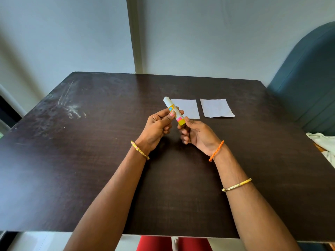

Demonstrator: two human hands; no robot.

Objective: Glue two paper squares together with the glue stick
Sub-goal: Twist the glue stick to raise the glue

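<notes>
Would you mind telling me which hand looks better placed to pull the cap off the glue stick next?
Probably the left hand: it grips the glue stick nearest the white cap, while the right hand pinches the yellow base and can steady it.

— What does the room look like?
— Pale blue-grey walls (217,33) meet at a cream corner strip (135,33) behind the dark wooden desk (90,160).
— Any furniture?
— A teal padded chair (308,78) beside the desk's right edge.
</notes>
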